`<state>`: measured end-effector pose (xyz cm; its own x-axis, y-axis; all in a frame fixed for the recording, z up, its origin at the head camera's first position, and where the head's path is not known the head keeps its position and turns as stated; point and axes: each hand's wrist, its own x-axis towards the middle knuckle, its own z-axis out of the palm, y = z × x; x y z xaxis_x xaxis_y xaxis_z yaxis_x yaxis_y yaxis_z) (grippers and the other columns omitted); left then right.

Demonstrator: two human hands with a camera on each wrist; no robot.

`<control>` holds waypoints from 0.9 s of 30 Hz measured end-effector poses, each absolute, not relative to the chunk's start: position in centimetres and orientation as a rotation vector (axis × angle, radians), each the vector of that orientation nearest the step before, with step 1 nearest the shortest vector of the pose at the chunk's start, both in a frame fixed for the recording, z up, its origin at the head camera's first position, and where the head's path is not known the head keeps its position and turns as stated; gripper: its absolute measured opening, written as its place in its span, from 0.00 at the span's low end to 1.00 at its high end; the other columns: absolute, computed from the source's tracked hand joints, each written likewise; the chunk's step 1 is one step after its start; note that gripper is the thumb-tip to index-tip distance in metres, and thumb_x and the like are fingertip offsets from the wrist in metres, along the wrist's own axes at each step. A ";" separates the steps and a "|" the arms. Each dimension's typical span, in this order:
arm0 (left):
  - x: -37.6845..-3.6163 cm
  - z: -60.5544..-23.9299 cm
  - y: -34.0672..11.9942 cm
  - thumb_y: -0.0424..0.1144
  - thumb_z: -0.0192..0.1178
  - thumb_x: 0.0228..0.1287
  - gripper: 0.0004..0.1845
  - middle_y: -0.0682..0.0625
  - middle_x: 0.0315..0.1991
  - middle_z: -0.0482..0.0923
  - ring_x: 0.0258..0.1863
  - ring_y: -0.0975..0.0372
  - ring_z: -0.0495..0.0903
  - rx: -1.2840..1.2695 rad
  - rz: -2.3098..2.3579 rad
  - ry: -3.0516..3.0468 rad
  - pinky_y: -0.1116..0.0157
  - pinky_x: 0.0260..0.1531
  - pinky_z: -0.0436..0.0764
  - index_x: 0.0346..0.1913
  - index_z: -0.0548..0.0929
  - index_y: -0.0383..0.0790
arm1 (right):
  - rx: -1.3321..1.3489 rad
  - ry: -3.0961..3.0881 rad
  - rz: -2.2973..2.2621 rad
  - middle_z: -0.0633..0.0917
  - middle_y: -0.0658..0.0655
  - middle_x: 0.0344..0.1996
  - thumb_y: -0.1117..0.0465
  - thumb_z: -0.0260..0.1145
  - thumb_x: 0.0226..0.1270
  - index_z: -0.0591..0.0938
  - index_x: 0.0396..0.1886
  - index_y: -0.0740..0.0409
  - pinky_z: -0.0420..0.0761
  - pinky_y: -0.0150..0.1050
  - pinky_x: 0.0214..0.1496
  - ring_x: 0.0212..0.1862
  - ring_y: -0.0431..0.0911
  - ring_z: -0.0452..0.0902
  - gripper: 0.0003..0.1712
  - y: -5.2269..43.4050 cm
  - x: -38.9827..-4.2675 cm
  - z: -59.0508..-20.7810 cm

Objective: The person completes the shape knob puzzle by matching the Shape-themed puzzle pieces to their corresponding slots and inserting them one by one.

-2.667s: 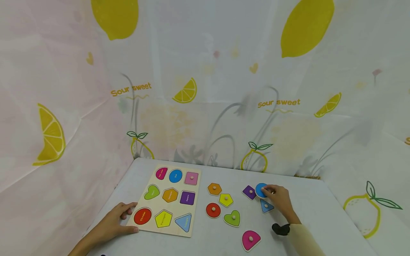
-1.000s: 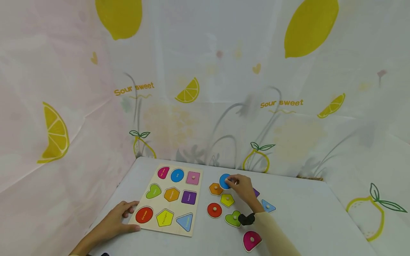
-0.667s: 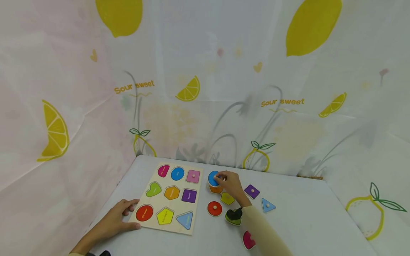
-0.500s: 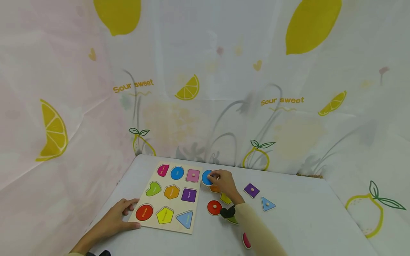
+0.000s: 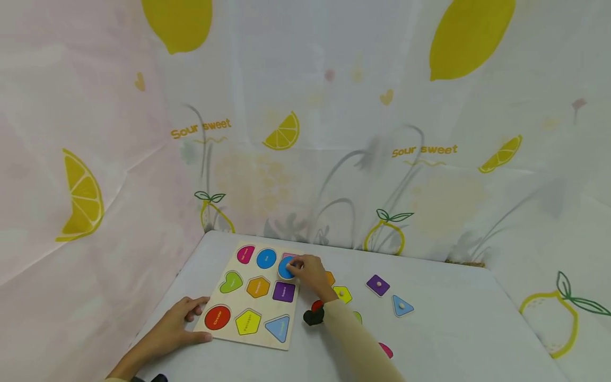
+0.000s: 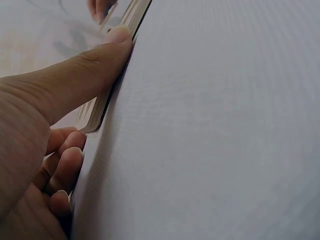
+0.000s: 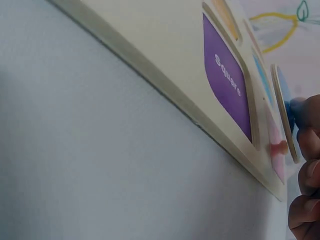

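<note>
Blue is what I follow: the blue oval piece (image 5: 287, 267) is pinched by its small knob in my right hand (image 5: 312, 275), fingers curled round it, and it now hangs over the top right corner of the wooden puzzle board (image 5: 267, 337), above the pink square piece (image 5: 289, 257) already seated there. Half a second ago it was just off the board's right edge; a second ago it was out among the loose pieces. So the carry has crossed onto the board, and I judge the blue oval slot (image 5: 265, 258), one place to the left, is the likely seat.

My left hand (image 5: 179, 329) has not shifted. It lies open at the board's near left corner, thumb along the front edge.

From the right wrist I see what the head camera cannot: the oval piece (image 7: 286, 112) is tilted on edge and clear of the board face, near the purple square slot (image 7: 227, 85). From the left wrist, the thumb (image 6: 85, 70) presses straight against the board's side (image 6: 107, 97), the other fingers loosely curled beneath.

Loose on the grey table (image 5: 453, 329) lie the purple square piece (image 5: 378, 285), blue triangle piece (image 5: 402, 305) and yellow pentagon piece (image 5: 342, 293).
</note>
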<state>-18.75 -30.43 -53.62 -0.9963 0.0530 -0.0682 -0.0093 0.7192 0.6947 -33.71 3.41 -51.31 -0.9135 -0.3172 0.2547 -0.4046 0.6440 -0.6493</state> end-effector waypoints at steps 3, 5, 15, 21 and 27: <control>-18.7 -53.6 -30.6 0.52 0.86 0.36 0.54 0.50 0.40 0.69 0.41 0.57 0.67 0.029 1.152 2.843 0.67 0.35 0.73 0.69 0.76 0.34 | 0.614 -2.766 1.114 0.76 0.45 0.24 0.54 0.71 0.70 0.90 0.38 0.54 0.70 0.31 0.31 0.29 0.39 0.70 0.08 2.4 -34.0 -51.7; -18.6 -53.6 -30.6 0.52 0.86 0.37 0.53 0.50 0.41 0.70 0.41 0.57 0.67 0.031 1.147 2.847 0.67 0.35 0.73 0.69 0.76 0.34 | 0.621 -2.768 1.117 0.76 0.45 0.23 0.54 0.71 0.70 0.90 0.37 0.53 0.69 0.31 0.29 0.28 0.39 0.69 0.08 1.7 -34.2 -52.0; -18.7 -53.6 -30.3 0.53 0.86 0.37 0.53 0.51 0.41 0.69 0.41 0.57 0.67 0.044 1.147 2.847 0.66 0.35 0.71 0.69 0.76 0.35 | 0.673 -2.733 1.041 0.76 0.43 0.23 0.54 0.72 0.69 0.90 0.35 0.50 0.71 0.32 0.29 0.27 0.36 0.69 0.05 -1.4 -34.8 -52.5; -18.5 -53.6 -30.4 0.53 0.86 0.38 0.53 0.51 0.41 0.69 0.41 0.58 0.67 0.042 1.167 2.831 0.67 0.36 0.71 0.69 0.76 0.35 | 0.691 -2.761 0.991 0.75 0.43 0.22 0.54 0.71 0.70 0.91 0.37 0.50 0.69 0.31 0.27 0.26 0.36 0.68 0.07 -2.8 -35.2 -52.2; -18.5 -53.7 -30.4 0.54 0.86 0.37 0.53 0.51 0.41 0.69 0.41 0.58 0.67 0.041 1.172 2.837 0.66 0.36 0.71 0.69 0.76 0.36 | 0.658 -2.741 0.958 0.77 0.45 0.23 0.56 0.72 0.69 0.92 0.37 0.53 0.71 0.33 0.30 0.27 0.38 0.69 0.06 -3.4 -35.4 -51.6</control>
<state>-18.50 -30.38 -53.71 -0.9971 0.0519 -0.0558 -0.0026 0.7084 0.7058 -35.41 -3.40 -51.57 -0.8894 -0.3516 0.2921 -0.4570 0.6973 -0.5522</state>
